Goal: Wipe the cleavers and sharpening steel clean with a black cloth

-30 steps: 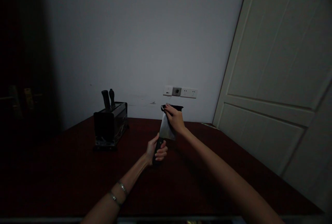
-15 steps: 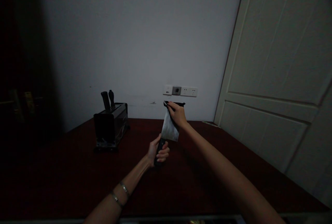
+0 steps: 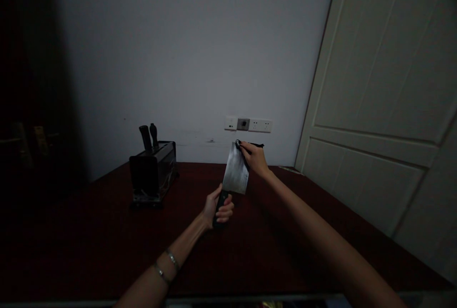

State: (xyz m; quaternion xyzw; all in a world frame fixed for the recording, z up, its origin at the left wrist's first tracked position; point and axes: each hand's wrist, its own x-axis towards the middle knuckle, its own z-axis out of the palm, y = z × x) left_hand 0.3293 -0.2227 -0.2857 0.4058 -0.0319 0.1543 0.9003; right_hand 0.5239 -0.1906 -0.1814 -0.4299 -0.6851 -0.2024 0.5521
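My left hand is wrapped round the black handle of a cleaver, holding it up over the table with the broad metal blade pointing up and away. At the blade's upper right edge, my right hand pinches a dark cloth. Part of that cloth shows above the knuckles and at the fingertips; the rest is hidden behind the hand. Its fingertips are at the blade's top right corner.
On the left of the dark red table stands a black knife block with two black handles sticking out. Sockets and switches sit on the wall behind. A pale panelled door borders the right side.
My right hand has slid rightward with the dark cloth, from the blade's tip towards its right edge, uncovering more of the blade. My left hand and the cleaver stay almost still.
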